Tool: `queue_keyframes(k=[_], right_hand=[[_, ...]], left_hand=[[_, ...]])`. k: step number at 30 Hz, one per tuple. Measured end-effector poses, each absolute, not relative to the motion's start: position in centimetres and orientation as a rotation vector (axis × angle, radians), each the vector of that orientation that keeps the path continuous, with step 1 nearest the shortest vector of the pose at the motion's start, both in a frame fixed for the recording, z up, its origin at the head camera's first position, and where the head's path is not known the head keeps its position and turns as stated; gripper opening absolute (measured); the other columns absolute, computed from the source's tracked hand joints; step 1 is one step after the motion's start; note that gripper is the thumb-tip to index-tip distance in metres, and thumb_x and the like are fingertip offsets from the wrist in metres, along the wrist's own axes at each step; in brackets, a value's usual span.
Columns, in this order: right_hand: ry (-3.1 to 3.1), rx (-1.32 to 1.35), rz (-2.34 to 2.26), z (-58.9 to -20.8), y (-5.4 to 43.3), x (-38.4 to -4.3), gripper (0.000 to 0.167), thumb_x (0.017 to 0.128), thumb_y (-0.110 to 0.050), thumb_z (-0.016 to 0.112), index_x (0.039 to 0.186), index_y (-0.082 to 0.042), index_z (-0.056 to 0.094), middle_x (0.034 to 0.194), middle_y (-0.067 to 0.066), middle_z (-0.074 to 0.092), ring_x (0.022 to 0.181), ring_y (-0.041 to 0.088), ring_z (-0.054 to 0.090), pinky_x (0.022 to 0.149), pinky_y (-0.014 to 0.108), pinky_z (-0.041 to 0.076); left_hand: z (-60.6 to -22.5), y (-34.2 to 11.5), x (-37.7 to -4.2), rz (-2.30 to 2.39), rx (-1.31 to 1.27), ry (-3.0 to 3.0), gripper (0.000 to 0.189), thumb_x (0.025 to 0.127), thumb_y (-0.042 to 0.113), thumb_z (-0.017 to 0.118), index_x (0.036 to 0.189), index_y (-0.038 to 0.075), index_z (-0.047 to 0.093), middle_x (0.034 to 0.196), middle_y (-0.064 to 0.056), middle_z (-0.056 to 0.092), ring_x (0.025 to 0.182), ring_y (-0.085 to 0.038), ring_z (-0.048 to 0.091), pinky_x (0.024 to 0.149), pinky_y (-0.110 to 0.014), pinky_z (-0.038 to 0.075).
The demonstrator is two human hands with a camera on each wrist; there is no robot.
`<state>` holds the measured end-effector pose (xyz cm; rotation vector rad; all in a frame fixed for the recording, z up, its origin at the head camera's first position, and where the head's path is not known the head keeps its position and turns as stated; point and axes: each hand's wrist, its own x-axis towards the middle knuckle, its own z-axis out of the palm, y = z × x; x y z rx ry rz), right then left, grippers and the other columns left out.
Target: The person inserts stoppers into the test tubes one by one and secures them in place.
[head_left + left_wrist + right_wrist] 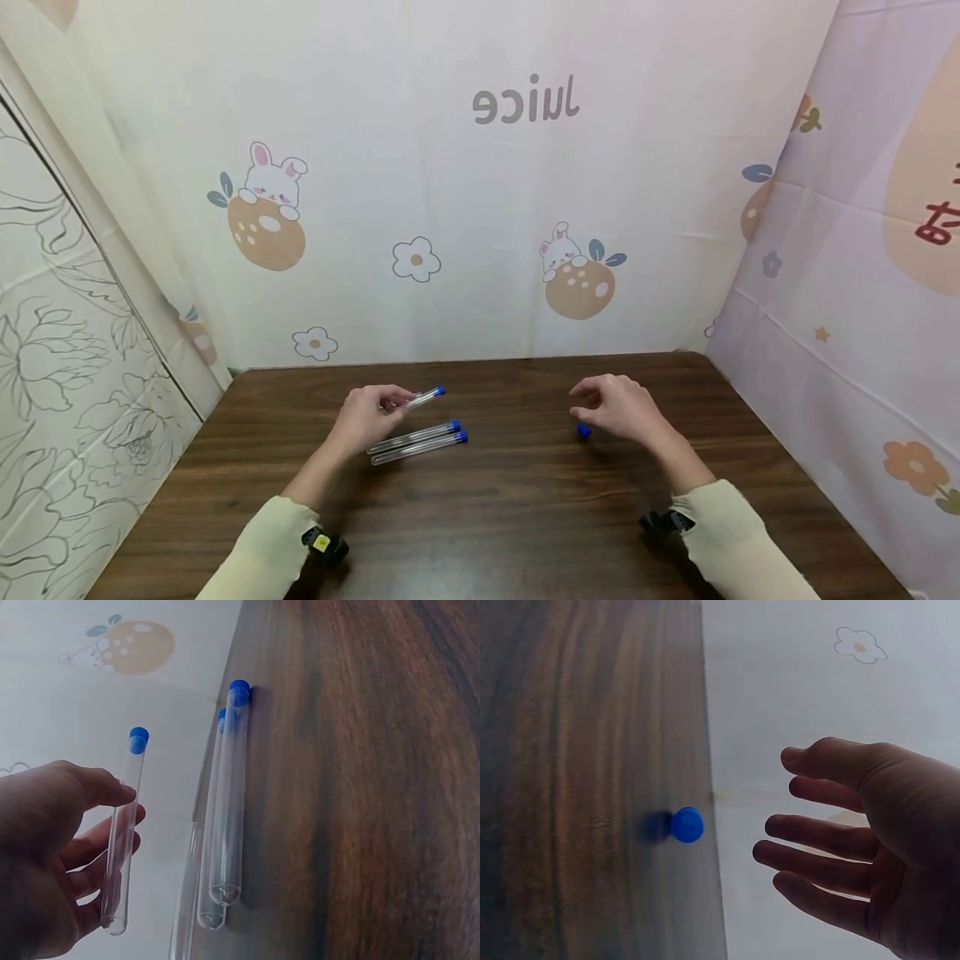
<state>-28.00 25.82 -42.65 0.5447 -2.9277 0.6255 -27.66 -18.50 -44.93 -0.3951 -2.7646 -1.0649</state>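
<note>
My left hand (370, 417) pinches a clear test tube (120, 851) with a blue cap between thumb and fingers, raised above the table and tilted. Just in front of that hand, nearer me, two more capped test tubes (416, 442) lie side by side on the wood. Part of another clear tube (185, 900) shows beyond them in the left wrist view; its top end cannot be made out. My right hand (618, 407) hovers with fingers loosely bent and nothing in them. Below its thumb a loose blue cap (583, 430) stands on the table, apart from the fingers.
The brown wooden table (517, 517) reaches back to a printed cloth (487, 192) hanging upright along its far edge. Cloth walls also stand at the left (60, 333) and right (840, 333). Bare wood lies between the tubes and the loose cap.
</note>
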Motion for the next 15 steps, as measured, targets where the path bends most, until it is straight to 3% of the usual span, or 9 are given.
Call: queue_keyframes(k=[9,15], right_hand=[[-2.958,0.533,0.593,-43.6,25.7,-27.6,0.026,0.098,-0.025,0.087,0.119,-0.011,0.085,0.111,0.01,0.087,0.1,0.026,0.082,0.082,0.052,0.065],[-2.972,0.533,0.574,-44.1,25.9,-27.4,0.022,0.098,-0.024,0.087,0.117,-0.013,0.086,0.11,0.007,0.087,0.1,0.026,0.082,0.079,0.05,0.064]], left_hand=[[-45.5,-18.2,-27.7,-1.05,-0.363,-2.81,0.015,0.1,0.008,0.079,0.11,0.014,0.087,0.099,-0.004,0.087,0.084,-0.011,0.068,0.073,-0.029,0.049],[-48.1,-19.5,-29.5,-1.106,-0.531,-2.733,0.013,0.1,0.012,0.079,0.11,0.014,0.087,0.099,-0.004,0.087,0.081,-0.014,0.068,0.071,-0.029,0.051]])
